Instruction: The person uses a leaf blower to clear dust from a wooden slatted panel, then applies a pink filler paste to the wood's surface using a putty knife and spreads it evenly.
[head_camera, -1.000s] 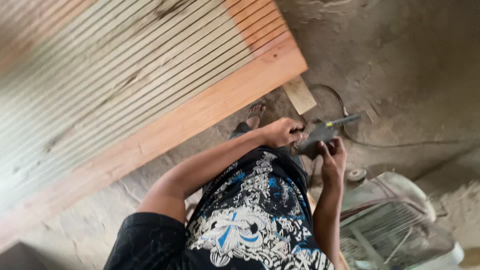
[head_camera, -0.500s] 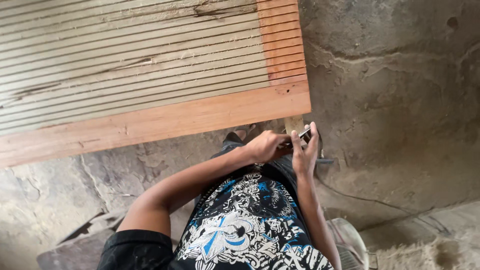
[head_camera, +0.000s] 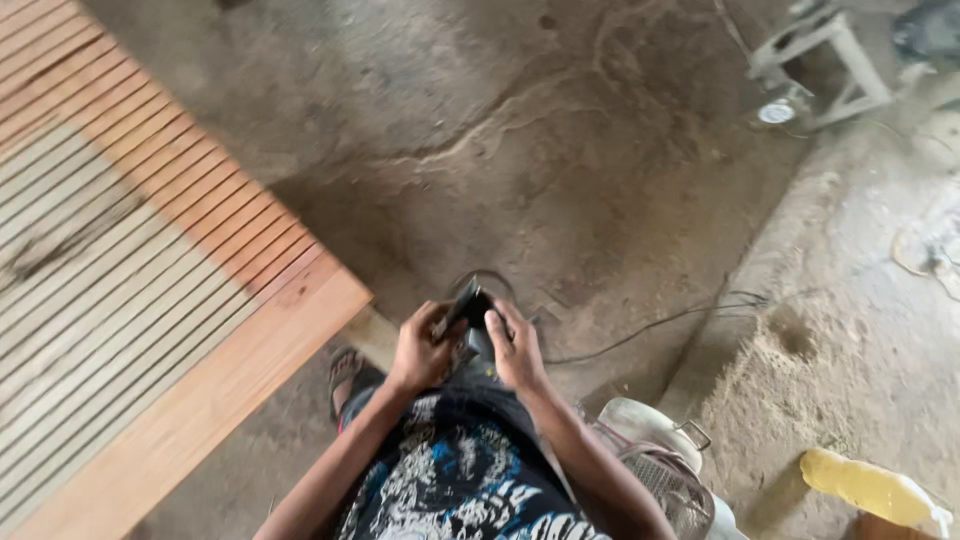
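Slatted wooden panel (head_camera: 130, 300), orange frame, fills the left of the frame. My sandalled foot (head_camera: 343, 368) sits beside its corner, lower centre. Cracked concrete floor (head_camera: 560, 150) across the middle. Thin cable (head_camera: 690, 312) runs centre right. Sawdust pile (head_camera: 790, 335) right. Yellow bottle (head_camera: 865, 485) lower right. White stand (head_camera: 820, 55) upper right.

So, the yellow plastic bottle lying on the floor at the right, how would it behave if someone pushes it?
The yellow bottle lies on its side, so it would probably roll rather than tip. It looks like thin plastic, likely light and a little squashy. The dusty floor and the sawdust pile may slow it.
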